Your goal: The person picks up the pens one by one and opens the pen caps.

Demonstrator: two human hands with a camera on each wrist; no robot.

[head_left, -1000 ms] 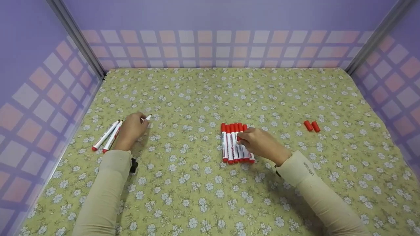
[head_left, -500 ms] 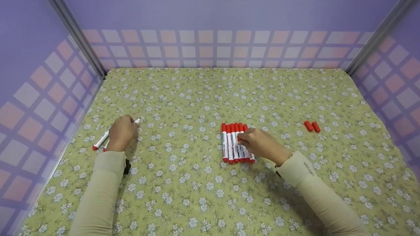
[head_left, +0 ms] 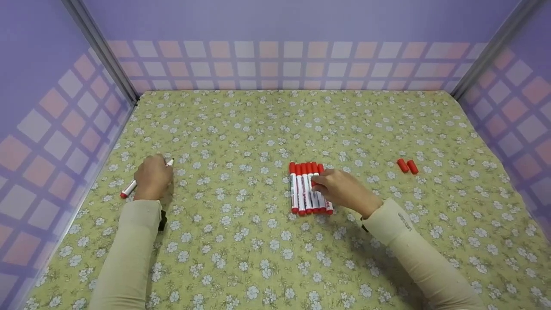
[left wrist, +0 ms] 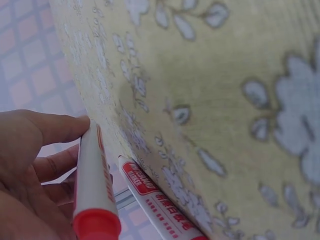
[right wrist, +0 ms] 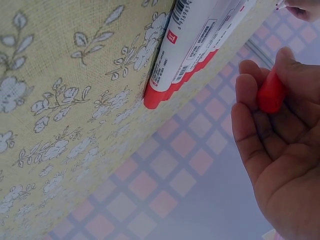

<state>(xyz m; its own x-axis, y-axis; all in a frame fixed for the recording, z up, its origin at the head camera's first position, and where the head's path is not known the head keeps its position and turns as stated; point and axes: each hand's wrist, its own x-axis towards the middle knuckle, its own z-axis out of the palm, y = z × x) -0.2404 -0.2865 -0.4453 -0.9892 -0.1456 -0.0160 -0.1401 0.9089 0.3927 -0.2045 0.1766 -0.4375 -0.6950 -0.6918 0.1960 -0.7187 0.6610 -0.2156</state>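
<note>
At the left of the head view, my left hand [head_left: 153, 177] pinches a white whiteboard marker [left wrist: 92, 175] between thumb and fingers. Its uncapped tip [head_left: 170, 162] shows past the fingers. Close beside it, a second marker [left wrist: 155, 200] lies on the cloth, its red end [head_left: 124, 195] sticking out behind the hand. My right hand [head_left: 342, 189] holds a loose red cap [right wrist: 271, 92] between thumb and fingers. That hand hovers by the right side of a row of several capped markers [head_left: 300, 193], partly covering them.
Two loose red caps [head_left: 402, 165] lie side by side on the right. A yellow-green floral cloth [head_left: 241, 258] covers the table. Purple checked panels [head_left: 275, 21] stand at the back and both sides.
My left hand has moved left and slightly nearer with its marker, and now covers most of the markers lying there. The right hand stays by the row with its cap.
</note>
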